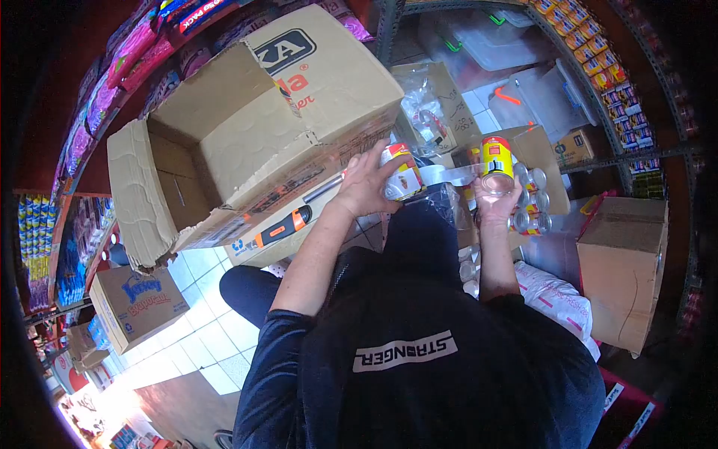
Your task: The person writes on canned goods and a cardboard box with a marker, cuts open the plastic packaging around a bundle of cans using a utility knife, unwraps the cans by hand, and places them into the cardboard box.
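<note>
Tiled floor runs between stocked shelves; the right hand holds a yellow-and-red can tilted beside clustered cans, while the left hand curls around a red-and-white can. A loose grip could let either slip, denting it or toppling the cluster

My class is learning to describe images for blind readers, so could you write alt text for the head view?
A person's right hand holds a red-and-yellow can, while the left hand grips a red-and-white labelled item. More cans sit beside the right hand, and a large open cardboard box is at left. Shelved goods surround them.
</note>
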The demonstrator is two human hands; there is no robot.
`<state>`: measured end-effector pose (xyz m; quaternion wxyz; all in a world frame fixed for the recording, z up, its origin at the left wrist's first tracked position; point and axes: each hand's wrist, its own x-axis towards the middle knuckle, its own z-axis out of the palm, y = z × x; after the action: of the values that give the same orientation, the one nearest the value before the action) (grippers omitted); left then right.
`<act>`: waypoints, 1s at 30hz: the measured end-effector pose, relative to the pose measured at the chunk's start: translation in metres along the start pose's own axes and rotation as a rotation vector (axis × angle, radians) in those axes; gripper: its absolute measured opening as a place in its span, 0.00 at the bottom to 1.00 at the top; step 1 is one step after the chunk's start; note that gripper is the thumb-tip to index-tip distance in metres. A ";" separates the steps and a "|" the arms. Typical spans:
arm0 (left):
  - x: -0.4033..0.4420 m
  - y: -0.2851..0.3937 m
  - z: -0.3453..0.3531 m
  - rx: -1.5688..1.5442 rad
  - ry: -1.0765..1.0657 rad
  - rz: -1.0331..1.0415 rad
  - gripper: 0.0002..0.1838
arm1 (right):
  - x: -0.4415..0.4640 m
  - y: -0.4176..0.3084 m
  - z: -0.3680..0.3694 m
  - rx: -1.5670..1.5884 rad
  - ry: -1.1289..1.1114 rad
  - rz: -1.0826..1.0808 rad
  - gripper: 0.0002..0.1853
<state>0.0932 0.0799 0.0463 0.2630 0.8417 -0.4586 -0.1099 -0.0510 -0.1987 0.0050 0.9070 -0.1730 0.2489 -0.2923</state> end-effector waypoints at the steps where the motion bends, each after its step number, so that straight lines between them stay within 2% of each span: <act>1: 0.001 0.000 0.001 -0.009 0.004 0.002 0.51 | -0.002 -0.001 0.005 -0.017 0.025 -0.025 0.35; 16: 0.006 0.000 0.003 0.015 0.006 0.008 0.52 | -0.011 -0.008 0.017 -0.016 0.075 -0.096 0.36; 19: 0.006 0.000 0.003 0.015 0.005 0.012 0.52 | -0.005 -0.016 0.000 0.004 -0.079 -0.010 0.37; 22: 0.006 0.000 0.003 0.013 0.009 0.007 0.52 | -0.004 -0.019 -0.002 0.031 -0.096 -0.027 0.39; 25: 0.006 0.002 0.001 0.007 0.005 0.000 0.52 | -0.006 -0.020 0.008 0.060 -0.004 -0.024 0.40; 30: 0.006 0.002 0.001 0.007 -0.004 -0.008 0.52 | -0.001 -0.023 0.004 0.135 -0.037 0.001 0.40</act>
<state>0.0952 0.0736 0.0469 0.2589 0.8441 -0.4563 -0.1109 -0.0592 -0.2149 0.0190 0.9212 -0.1168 0.2118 -0.3049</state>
